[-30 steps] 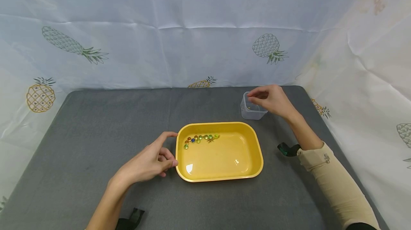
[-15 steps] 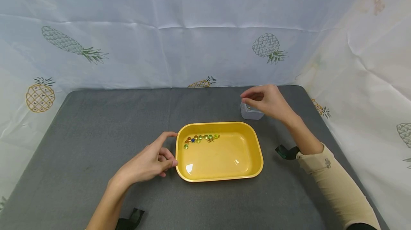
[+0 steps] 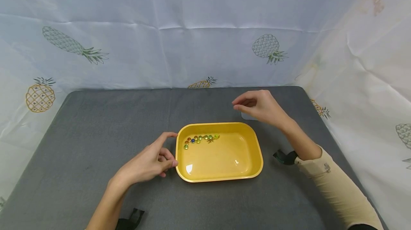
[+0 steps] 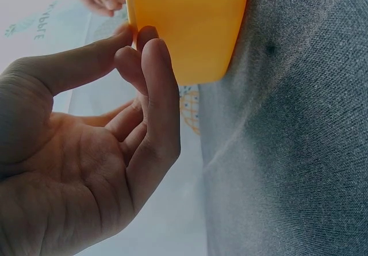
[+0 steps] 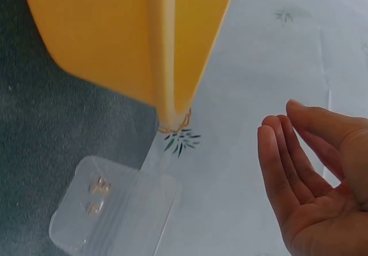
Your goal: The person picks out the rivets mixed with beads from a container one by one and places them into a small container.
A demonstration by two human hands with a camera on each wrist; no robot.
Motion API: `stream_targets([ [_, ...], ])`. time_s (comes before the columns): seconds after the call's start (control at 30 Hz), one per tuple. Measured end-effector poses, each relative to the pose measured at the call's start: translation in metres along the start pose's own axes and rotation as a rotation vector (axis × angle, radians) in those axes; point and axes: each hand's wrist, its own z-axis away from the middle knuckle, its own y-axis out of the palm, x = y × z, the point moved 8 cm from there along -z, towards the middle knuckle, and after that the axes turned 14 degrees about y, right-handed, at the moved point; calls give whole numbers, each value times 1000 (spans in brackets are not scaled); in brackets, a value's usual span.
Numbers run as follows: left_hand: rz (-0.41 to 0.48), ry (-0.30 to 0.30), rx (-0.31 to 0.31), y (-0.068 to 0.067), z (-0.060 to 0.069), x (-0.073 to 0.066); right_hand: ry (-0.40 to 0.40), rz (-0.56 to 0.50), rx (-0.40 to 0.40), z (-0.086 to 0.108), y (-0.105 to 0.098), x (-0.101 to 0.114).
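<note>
On the counter [image 5: 34, 123], near its edge, a clear box [image 5: 129, 204] of small pieces [image 5: 99, 187] stands apart from the yellow tray [image 5: 98, 31] and right hand [image 5: 316, 210].

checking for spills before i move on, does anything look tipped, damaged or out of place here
Nothing stands out: beads lie inside the yellow tray, which sits flat on the table, and the clear box stands upright beyond it.

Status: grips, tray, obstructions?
Left grip touching yellow tray. Right grip hovers near clear container, load unclear. Beads inside tray. Container mostly hidden in head view.

Grey table [image 3: 128, 112] bears a yellow tray [image 3: 221, 158] — and a clear box [image 5: 123, 210].
</note>
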Motion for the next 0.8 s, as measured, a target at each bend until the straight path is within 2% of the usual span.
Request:
stream_targets([
  [0.33,9,5,2,0,0,0,-47,34,32,3,15,13],
  [0.8,12,2,3,0,0,0,-70,0,148,6,35,24],
])
